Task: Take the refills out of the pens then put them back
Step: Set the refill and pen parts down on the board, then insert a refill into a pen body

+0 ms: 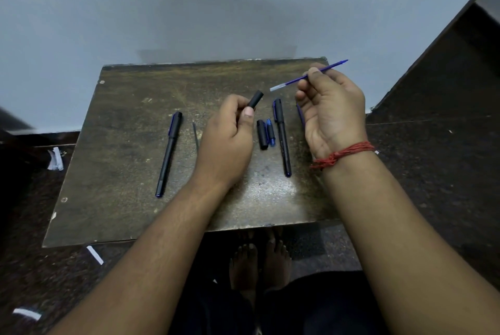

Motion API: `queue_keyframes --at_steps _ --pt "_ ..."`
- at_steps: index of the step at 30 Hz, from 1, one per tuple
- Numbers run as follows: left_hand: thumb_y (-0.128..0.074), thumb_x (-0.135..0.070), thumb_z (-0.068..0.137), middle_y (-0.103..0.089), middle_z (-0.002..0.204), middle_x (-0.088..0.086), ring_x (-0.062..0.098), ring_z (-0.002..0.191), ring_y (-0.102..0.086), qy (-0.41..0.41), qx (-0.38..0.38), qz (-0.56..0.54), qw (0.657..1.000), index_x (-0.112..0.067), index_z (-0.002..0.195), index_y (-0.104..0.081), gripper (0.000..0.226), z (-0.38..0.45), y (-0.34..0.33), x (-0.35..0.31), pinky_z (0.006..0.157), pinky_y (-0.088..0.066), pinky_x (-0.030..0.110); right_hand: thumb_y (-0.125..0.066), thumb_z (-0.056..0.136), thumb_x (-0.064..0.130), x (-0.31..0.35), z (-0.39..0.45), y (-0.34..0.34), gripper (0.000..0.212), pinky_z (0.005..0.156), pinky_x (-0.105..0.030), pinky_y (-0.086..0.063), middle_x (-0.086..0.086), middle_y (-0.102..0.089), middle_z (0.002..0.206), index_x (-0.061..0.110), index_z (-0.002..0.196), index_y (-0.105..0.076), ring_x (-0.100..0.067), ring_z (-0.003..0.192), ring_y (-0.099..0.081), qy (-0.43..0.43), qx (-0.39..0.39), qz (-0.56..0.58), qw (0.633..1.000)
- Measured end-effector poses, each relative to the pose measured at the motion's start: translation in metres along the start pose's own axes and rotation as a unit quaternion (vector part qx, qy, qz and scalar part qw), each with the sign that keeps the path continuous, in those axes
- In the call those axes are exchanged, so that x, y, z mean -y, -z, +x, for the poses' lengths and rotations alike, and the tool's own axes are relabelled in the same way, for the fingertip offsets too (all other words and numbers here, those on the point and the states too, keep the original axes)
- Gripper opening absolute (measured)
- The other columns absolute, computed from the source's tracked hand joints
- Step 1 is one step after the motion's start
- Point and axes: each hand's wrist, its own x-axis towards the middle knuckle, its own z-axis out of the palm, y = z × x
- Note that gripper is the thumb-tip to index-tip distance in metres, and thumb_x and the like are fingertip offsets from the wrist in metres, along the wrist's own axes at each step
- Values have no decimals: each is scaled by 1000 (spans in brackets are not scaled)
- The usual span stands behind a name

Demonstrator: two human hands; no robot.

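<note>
My left hand (230, 134) grips a black pen barrel (255, 99), whose open end sticks up past my thumb. My right hand (331, 110) pinches a blue refill (297, 80) in the air, its clear end pointing left toward the barrel's mouth without touching it. On the dark board (121, 145) lie a whole black pen (169, 153) at the left and another whole pen (281, 137) right of centre. Between my hands lie a black cap (262, 134) and a blue pen piece (270, 133). A thin grey refill (195, 135) shows beside my left hand, partly hidden.
The board sits on a dark speckled floor against a grey wall (189, 9). White paper scraps (55, 158) lie on the floor to the left. My bare feet (257, 261) show below the board's near edge. A dark piece of furniture (460, 64) stands at right.
</note>
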Motion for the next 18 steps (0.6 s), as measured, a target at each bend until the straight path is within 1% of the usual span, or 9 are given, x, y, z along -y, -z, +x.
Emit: queue_keyframes --at_steps 5,11,18 --pt "-47 -21 105 -49 72 -14 -2 64 -46 -6 2 3 1000 -19 102 -58 11 0 -1 0 55 -31 17 -60 94 -2 -3 -1 -1 9 57 -22 -52 -4 -62 73 6 92 -64 -11 61 -61 1 14 -19 1000" --pt "-47 -20 104 -48 69 -14 -2 62 -46 -19 0 9 1000 -21 100 -57 10 -1 -1 1 54 -30 13 -60 94 -1 -2 -2 -2 12 58 -22 -51 -4 -62 73 7 88 -65 -10 62 -60 27 30 -63 997" --pt "-48 -20 104 -50 70 -13 -2 62 -47 -27 -6 15 999 -21 98 -56 10 -1 -1 1 54 -31 13 -60 93 -1 -2 -2 0 13 58 -24 -51 -3 -63 72 9 88 -67 -11 62 -60 42 38 -82 995"
